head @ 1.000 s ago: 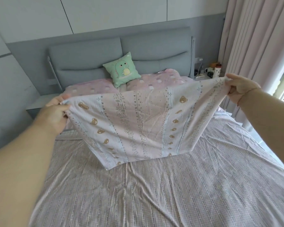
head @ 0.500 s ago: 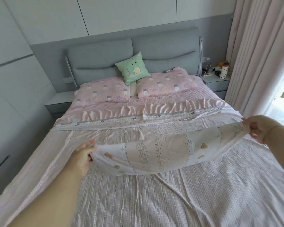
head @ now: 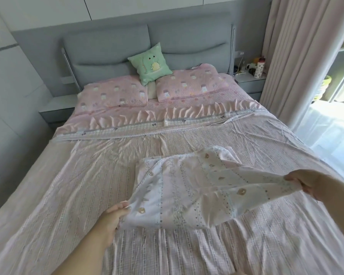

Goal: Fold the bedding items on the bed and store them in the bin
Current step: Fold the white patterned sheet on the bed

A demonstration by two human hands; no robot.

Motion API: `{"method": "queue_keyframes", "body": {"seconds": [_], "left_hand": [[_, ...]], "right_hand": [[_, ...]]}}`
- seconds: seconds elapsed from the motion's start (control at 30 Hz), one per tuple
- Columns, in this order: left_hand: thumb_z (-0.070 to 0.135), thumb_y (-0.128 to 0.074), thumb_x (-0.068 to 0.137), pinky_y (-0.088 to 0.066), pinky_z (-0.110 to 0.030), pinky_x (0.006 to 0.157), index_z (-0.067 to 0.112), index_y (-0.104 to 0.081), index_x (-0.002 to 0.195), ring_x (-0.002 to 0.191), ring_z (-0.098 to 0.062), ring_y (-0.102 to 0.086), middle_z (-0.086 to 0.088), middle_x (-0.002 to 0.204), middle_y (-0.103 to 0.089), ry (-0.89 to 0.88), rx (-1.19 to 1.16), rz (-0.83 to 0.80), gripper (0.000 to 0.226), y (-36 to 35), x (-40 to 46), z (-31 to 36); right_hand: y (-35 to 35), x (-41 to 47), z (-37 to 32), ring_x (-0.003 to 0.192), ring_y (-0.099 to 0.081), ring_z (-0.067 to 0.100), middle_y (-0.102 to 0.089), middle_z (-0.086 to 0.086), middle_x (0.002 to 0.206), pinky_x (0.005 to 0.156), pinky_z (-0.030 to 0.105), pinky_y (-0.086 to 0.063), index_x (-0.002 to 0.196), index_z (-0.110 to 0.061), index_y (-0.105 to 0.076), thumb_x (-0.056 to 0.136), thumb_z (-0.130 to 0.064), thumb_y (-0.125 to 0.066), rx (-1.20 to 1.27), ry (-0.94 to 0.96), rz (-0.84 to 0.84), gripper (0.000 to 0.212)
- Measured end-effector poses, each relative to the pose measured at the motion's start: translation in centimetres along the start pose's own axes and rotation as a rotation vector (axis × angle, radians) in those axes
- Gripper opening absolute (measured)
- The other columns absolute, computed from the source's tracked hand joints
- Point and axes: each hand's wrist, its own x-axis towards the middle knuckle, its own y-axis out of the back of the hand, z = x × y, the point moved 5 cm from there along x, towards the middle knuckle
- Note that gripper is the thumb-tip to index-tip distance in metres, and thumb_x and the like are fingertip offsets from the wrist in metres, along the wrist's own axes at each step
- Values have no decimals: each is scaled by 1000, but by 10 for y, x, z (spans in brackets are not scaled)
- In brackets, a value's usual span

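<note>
On the bed (head: 48, 195), soft light pillowcase (head: 187, 191): floppy, pinched at 3 and 8 o'clock corners by right hand (head: 310, 185) and left hand (head: 112, 217) fingers.

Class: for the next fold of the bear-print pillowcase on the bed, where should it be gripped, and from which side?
Grip the bear-print pillowcase at its two near corners, as the left hand and right hand do, reaching from the foot of the bed. Its far edge already lies on the bed, so the near edge can probably fold over it.
</note>
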Motion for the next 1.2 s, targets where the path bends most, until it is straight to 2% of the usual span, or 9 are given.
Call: {"method": "queue_keyframes", "body": {"seconds": [0.13, 0.3, 0.47, 0.6, 0.77, 0.93, 1.03, 1.13, 1.2], "left_hand": [[8, -62, 90, -44, -28, 67, 14, -66, 107, 87, -21, -62, -7, 105, -69, -5, 148, -33, 18, -6, -3, -19], [14, -67, 87, -44, -35, 85, 20, -73, 99, 103, -26, -63, -4, 110, -70, 57, 249, -44, 14, 6, -2, -42], [16, -68, 88, -44, -35, 85, 16, -73, 101, 104, -29, -63, -8, 105, -72, 37, 185, -51, 14, 2, 3, -27], [13, -66, 88, -43, -34, 79, 13, -72, 100, 90, -26, -63, -12, 100, -74, 12, 108, -14, 14, 5, 15, -8], [2, -59, 91, -46, -33, 68, 10, -67, 97, 81, -24, -60, -12, 96, -66, -20, -59, 17, 13, 1, 34, 25], [1, -53, 94, -45, -33, 69, 15, -63, 94, 82, -21, -57, -9, 95, -61, -29, -197, 39, 17, -10, 70, 64], [1, -51, 95, -42, -32, 64, 18, -60, 90, 77, -19, -55, -7, 91, -59, -50, -232, 68, 20, -19, 101, 89], [-2, -48, 95, -43, -33, 65, 17, -59, 90, 78, -20, -56, -8, 93, -58, -52, -267, 94, 23, -28, 146, 109], [-5, -48, 94, -45, -35, 67, 14, -60, 94, 81, -21, -58, -9, 95, -60, -32, -282, 130, 22, -34, 187, 116]], "right_hand": [[-4, -12, 22, 61, -41, 24, -53, 19, 74, 54, 29, -32, 75, -2, -59, 79, -4, -63, -131, 23, 77, 6], [2, -14, 53, 48, -28, 17, -41, 10, 54, 47, 23, -21, 73, 0, -58, 82, -3, -61, -209, -45, 69, 10], [-6, -5, 44, 58, -42, 23, -49, 15, 70, 50, 24, -34, 82, -2, -56, 89, 1, -53, -79, 34, 45, 8], [-6, -6, 19, 44, -55, 20, -51, 14, 72, 26, 11, -30, 90, -5, -59, 93, 4, -50, 109, 112, 50, 13], [-7, -1, -22, 49, -51, 19, -52, 11, 75, 26, 10, -26, 121, -5, -58, 96, -2, -47, 240, 161, 49, 28], [-27, 6, -73, 55, -48, 16, -49, 6, 80, 26, 12, -30, 130, -5, -53, 99, -7, -42, 359, 143, -17, 32], [-40, 28, -108, 66, -47, 13, -57, 10, 97, 27, 10, -32, 136, -3, -47, 100, -6, -40, 434, 99, -51, 37], [-58, 60, -142, 53, -59, 13, -52, 5, 83, 26, 11, -31, 138, -3, -44, 101, -7, -36, 458, 70, -78, 38], [-74, 96, -162, 59, -56, 14, -49, 5, 81, 27, 12, -34, 139, -5, -43, 102, -7, -33, 450, 50, -96, 38]]}}
